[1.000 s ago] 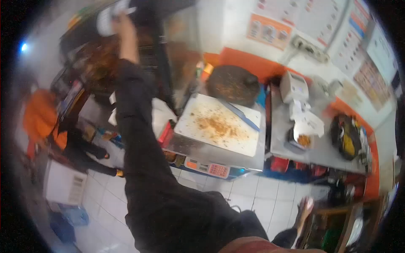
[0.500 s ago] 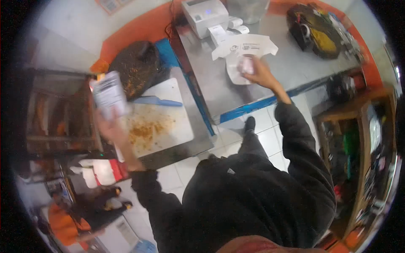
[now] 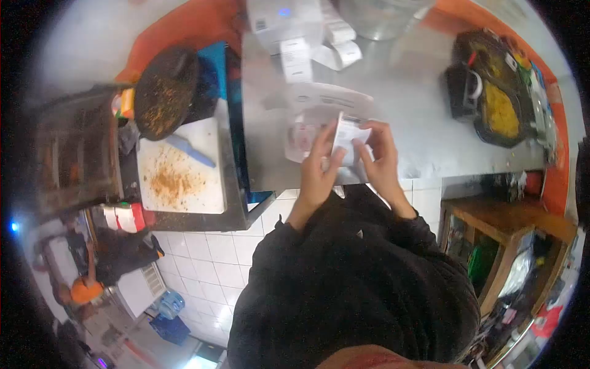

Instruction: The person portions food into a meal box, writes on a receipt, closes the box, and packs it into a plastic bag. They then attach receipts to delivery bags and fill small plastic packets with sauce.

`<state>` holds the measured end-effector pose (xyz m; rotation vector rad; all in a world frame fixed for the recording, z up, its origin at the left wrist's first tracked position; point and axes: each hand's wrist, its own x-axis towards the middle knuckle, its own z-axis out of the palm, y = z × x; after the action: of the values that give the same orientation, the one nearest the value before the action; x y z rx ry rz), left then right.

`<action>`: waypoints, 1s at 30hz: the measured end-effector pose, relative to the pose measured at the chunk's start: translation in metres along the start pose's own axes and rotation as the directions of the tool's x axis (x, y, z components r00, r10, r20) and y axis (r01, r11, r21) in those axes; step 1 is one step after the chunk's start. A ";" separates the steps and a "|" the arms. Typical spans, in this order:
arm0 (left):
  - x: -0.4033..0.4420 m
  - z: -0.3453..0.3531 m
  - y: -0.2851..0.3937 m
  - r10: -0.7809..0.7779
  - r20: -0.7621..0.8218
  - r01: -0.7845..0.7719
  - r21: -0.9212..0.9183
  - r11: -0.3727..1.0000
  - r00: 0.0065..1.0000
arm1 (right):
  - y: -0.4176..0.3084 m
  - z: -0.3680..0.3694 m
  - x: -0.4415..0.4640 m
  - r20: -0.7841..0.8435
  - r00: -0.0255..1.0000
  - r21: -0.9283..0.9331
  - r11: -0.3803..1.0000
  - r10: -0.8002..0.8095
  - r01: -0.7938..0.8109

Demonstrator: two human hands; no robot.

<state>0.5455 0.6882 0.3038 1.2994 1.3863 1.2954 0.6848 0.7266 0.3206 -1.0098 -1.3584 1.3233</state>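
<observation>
Between both hands, at the near edge of the steel counter, is a white printed paper slip (image 3: 349, 136). My left hand (image 3: 318, 178) pinches its left side with thumb and fingers. On its right side, the thumb of my right hand (image 3: 382, 161) presses the face while the fingers curl round the edge. Behind the slip lies a white paper bag (image 3: 335, 95) with print on it, partly covered by the hands. A small pale pinkish packet (image 3: 301, 136) rests on the bag, left of my left hand; its details are blurred.
A label printer (image 3: 286, 24) with paper strips (image 3: 338, 55) stands behind. To the left are a cutting board (image 3: 178, 184) with brown crumbs, a blue-handled knife (image 3: 190, 150) and a dark pan (image 3: 163, 92). At right sits a black tray (image 3: 501, 114) of yellow food. A person (image 3: 86, 289) is lower left.
My left hand has brought the printed slip from above the cutting board to the counter. My right hand has let go of the small packet and now grips the slip too. The view has turned.
</observation>
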 end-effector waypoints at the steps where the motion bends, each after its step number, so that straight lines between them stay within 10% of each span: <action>1: 0.005 -0.002 0.004 0.120 0.031 -0.123 0.130 0.984 0.992 | -0.005 -0.020 0.002 -0.059 0.998 -0.141 0.990 -0.034 0.025; 3: 0.016 -0.010 -0.025 -0.047 -0.217 0.100 0.242 0.965 0.975 | -0.015 -0.058 0.005 -0.220 0.967 -0.057 0.991 -0.127 0.117; 5: 0.034 -0.032 -0.058 0.117 -0.391 0.150 0.588 0.795 0.913 | -0.022 -0.087 0.010 -0.402 0.899 -0.007 0.982 -0.173 0.186; 9: 0.050 -0.075 -0.142 -0.305 -0.130 0.328 0.505 0.798 0.943 | 0.123 -0.186 0.004 -0.278 0.956 -0.465 0.858 0.091 -0.217; 16: 0.074 -0.003 -0.116 -0.091 -0.135 0.161 0.733 0.661 0.987 | 0.131 -0.214 -0.019 -0.281 0.957 -0.826 0.526 -0.071 -0.203; 18: 0.087 0.049 -0.083 -0.126 -0.115 0.167 0.524 0.835 0.985 | 0.122 -0.221 -0.020 -0.229 0.972 -0.807 0.568 -0.052 -0.160; 26: 0.099 0.199 -0.097 -0.148 -0.237 0.266 0.610 0.746 0.960 | 0.112 -0.295 -0.031 0.154 0.988 -0.614 0.785 0.019 0.081; 30: 0.085 0.221 -0.087 -0.016 -0.465 0.342 0.627 0.700 0.885 | 0.084 -0.384 -0.052 -0.020 0.999 -0.436 0.900 -0.029 0.017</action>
<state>0.7379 0.8090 0.1947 1.3208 2.4335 0.9620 1.0657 0.7616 0.2175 -1.2980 -1.6853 0.9995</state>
